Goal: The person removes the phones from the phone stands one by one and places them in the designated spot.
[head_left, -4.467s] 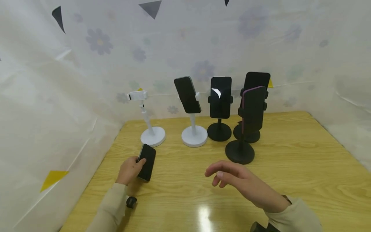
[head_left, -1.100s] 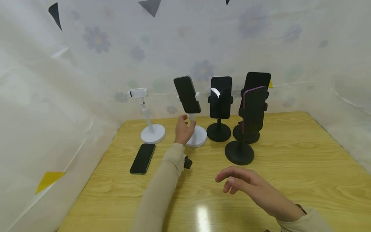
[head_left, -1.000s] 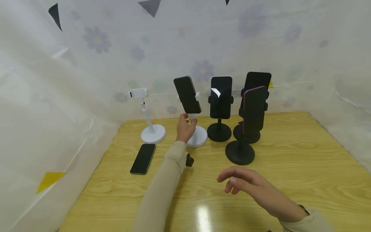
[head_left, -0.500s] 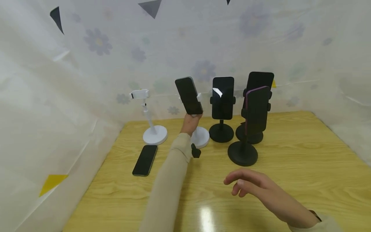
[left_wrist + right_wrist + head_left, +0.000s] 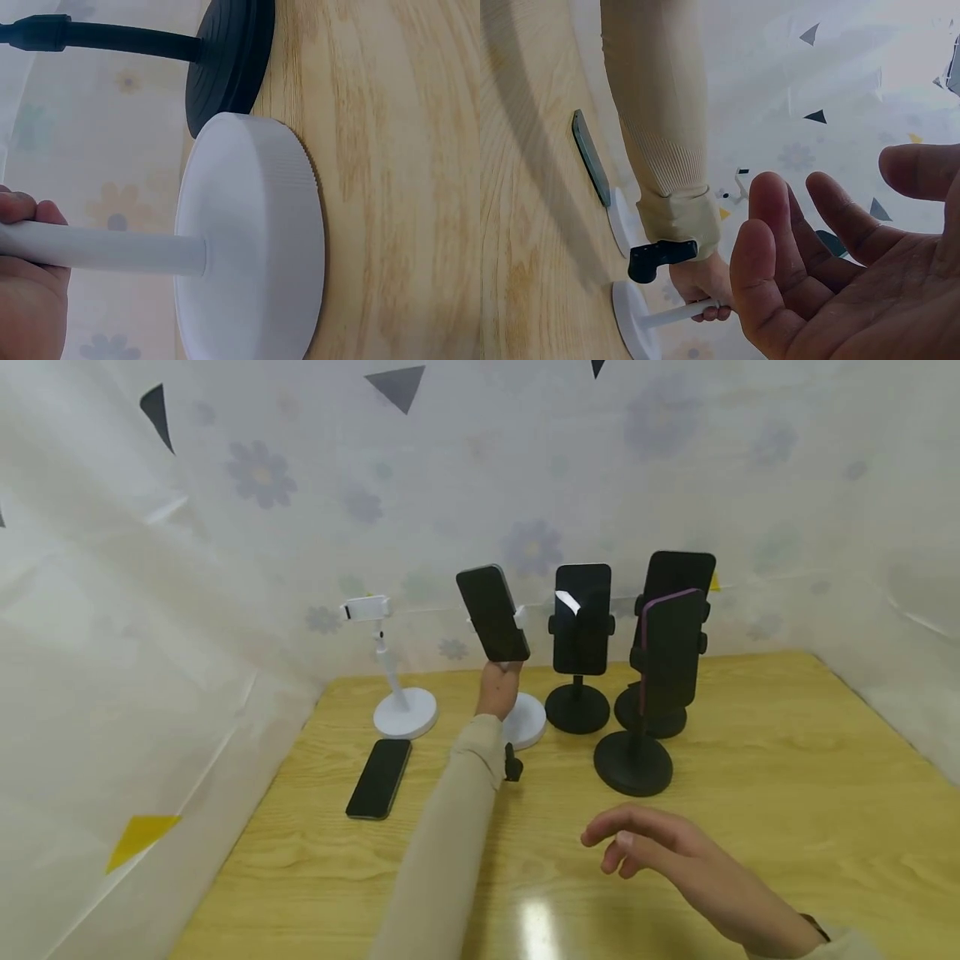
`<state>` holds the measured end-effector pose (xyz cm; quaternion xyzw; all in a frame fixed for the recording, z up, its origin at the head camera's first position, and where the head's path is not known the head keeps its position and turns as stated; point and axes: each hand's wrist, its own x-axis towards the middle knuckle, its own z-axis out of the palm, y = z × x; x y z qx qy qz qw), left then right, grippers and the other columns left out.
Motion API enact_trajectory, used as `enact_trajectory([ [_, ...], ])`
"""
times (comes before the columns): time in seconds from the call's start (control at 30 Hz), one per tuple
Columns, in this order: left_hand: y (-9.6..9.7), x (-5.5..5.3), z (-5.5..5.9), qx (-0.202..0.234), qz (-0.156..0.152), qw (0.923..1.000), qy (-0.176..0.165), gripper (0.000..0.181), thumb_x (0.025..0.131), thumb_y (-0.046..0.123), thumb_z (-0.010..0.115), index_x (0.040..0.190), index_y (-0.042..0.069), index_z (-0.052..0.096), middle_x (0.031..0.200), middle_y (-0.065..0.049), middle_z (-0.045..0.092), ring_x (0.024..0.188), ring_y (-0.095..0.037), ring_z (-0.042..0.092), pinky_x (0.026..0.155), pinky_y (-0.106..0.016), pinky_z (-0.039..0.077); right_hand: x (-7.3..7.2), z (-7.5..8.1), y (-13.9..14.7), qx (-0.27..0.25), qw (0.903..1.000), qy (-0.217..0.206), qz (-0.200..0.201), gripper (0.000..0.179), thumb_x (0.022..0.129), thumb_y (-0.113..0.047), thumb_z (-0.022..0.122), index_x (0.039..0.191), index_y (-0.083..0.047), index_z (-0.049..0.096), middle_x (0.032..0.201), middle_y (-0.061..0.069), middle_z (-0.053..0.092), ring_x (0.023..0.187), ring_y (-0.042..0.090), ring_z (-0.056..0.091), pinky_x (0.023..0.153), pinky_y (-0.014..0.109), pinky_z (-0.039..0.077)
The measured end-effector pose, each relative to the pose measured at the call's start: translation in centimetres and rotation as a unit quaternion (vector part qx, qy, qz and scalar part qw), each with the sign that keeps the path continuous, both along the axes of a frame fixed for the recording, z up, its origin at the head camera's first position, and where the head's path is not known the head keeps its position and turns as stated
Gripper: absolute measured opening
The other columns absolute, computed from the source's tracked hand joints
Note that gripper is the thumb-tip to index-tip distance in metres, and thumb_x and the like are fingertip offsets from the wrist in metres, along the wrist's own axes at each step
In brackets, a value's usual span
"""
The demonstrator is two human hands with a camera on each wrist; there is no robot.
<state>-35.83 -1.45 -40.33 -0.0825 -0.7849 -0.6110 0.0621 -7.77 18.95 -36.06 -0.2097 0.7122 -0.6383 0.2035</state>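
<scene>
White stand in left hand's grip, right hand apart.

The head view looked forward and down across the table, set far enough back to frame both my left hand and my right hand. The left wrist view faced the base of the white stand from close range, its picture rotated so that the table lay at the right. The right wrist view, also rotated with the table at the left, looked past my right hand, very near, toward my left sleeve. All three views shared the white stand and my left hand; the head and right wrist views shared the flat phone.
</scene>
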Motion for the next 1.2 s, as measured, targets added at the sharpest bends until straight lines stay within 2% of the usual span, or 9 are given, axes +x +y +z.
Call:
enact_trajectory([
  [0.2, 0.3, 0.3, -0.4, -0.005, -0.003, 1.0, -0.004, 0.051, 0.104, 0.041, 0.047, 0.15, 0.017, 0.042, 0.127, -0.015, 0.057, 0.114, -0.022, 0.052, 0.096, -0.036, 0.04, 0.1, -0.4, 0.2, -0.001, 1.0, -0.008, 0.002, 0.036, 0.109, -0.018, 0.033, 0.135, -0.001, 0.051, 0.125, -0.005, 0.065, 0.102, 0.018, 0.063, 0.086, 0.025, 0.052],
  [0.27, 0.3, 0.3, -0.3, 0.002, -0.006, 1.0, -0.003, 0.052, 0.105, 0.04, 0.047, 0.15, 0.016, 0.042, 0.116, -0.017, 0.057, 0.115, -0.025, 0.052, 0.097, -0.037, 0.04, 0.0, -0.3, 0.2, 0.008, 0.9999, -0.008, -0.001, 0.036, 0.109, -0.019, 0.034, 0.135, -0.002, 0.052, 0.125, -0.005, 0.064, 0.103, 0.019, 0.063, 0.086, 0.026, 0.053],
  [0.43, 0.2, 0.4, -0.2, 0.012, -0.004, 0.9999, -0.004, 0.054, 0.104, 0.042, 0.048, 0.149, 0.014, 0.042, 0.115, -0.011, 0.057, 0.119, -0.024, 0.051, 0.096, -0.039, 0.04, 0.1, -0.2, 0.2, 0.02, 0.9996, -0.02, -0.007, 0.036, 0.109, -0.022, 0.035, 0.135, -0.004, 0.052, 0.126, -0.004, 0.065, 0.104, 0.019, 0.063, 0.087, 0.026, 0.053],
  [0.57, 0.0, 0.7, -0.1, 0.007, -0.001, 1.0, 0.0, 0.06, 0.103, 0.046, 0.048, 0.151, 0.013, 0.038, 0.148, -0.012, 0.05, 0.141, -0.024, 0.045, 0.114, -0.042, 0.039, 0.1, -0.4, 0.2, 0.015, 0.9997, -0.018, -0.006, 0.036, 0.109, -0.021, 0.034, 0.135, -0.002, 0.052, 0.126, -0.003, 0.064, 0.103, 0.019, 0.063, 0.087, 0.026, 0.053],
  [0.9, -0.7, 0.8, 0.2, 0.003, -0.002, 1.0, 0.002, 0.066, 0.102, 0.05, 0.046, 0.156, 0.016, 0.028, 0.16, -0.009, 0.036, 0.15, -0.025, 0.033, 0.119, -0.043, 0.034, -0.1, 0.5, -0.5, 0.025, 0.9996, 0.008, -0.001, 0.035, 0.109, -0.022, 0.036, 0.133, -0.003, 0.053, 0.125, -0.003, 0.065, 0.103, 0.02, 0.063, 0.088, 0.027, 0.054],
  [1.0, -1.2, 0.8, 0.1, -0.01, 0.001, 0.9999, 0.002, 0.065, 0.103, 0.049, 0.045, 0.156, 0.016, 0.029, 0.159, -0.01, 0.038, 0.149, -0.026, 0.035, 0.119, -0.043, 0.035, -0.3, 0.3, -0.5, 0.021, 0.9998, 0.005, 0.004, 0.036, 0.109, -0.022, 0.035, 0.133, -0.003, 0.053, 0.126, -0.002, 0.065, 0.103, 0.02, 0.063, 0.088, 0.027, 0.053],
  [1.03, -1.4, 0.8, 0.1, -0.014, 0.002, 0.9999, 0.002, 0.061, 0.103, 0.048, 0.045, 0.152, 0.013, 0.036, 0.151, -0.014, 0.047, 0.142, -0.029, 0.044, 0.115, -0.043, 0.04, -0.4, 0.3, -0.5, 0.019, 0.9998, 0.002, 0.006, 0.035, 0.109, -0.021, 0.035, 0.133, -0.003, 0.053, 0.126, -0.002, 0.065, 0.103, 0.02, 0.063, 0.088, 0.027, 0.053],
  [1.13, -2.0, 0.8, 0.2, -0.033, 0.007, 0.9994, 0.0, 0.047, 0.104, 0.044, 0.046, 0.134, 0.008, 0.052, 0.114, -0.019, 0.062, 0.107, -0.032, 0.061, 0.092, -0.042, 0.049, -0.6, -0.1, -0.4, 0.01, 0.9998, -0.002, 0.015, 0.035, 0.109, -0.02, 0.035, 0.133, -0.003, 0.053, 0.126, -0.001, 0.065, 0.103, 0.019, 0.063, 0.088, 0.027, 0.053],
  [1.2, -2.3, 1.0, 0.2, -0.044, 0.008, 0.999, -0.003, 0.041, 0.105, 0.041, 0.046, 0.127, 0.008, 0.057, 0.097, -0.019, 0.06, 0.086, -0.028, 0.058, 0.08, -0.04, 0.047, -0.7, -0.2, -0.3, 0.005, 0.9998, -0.002, 0.019, 0.035, 0.109, -0.019, 0.034, 0.134, -0.003, 0.053, 0.125, -0.002, 0.065, 0.103, 0.019, 0.063, 0.087, 0.026, 0.053],
])
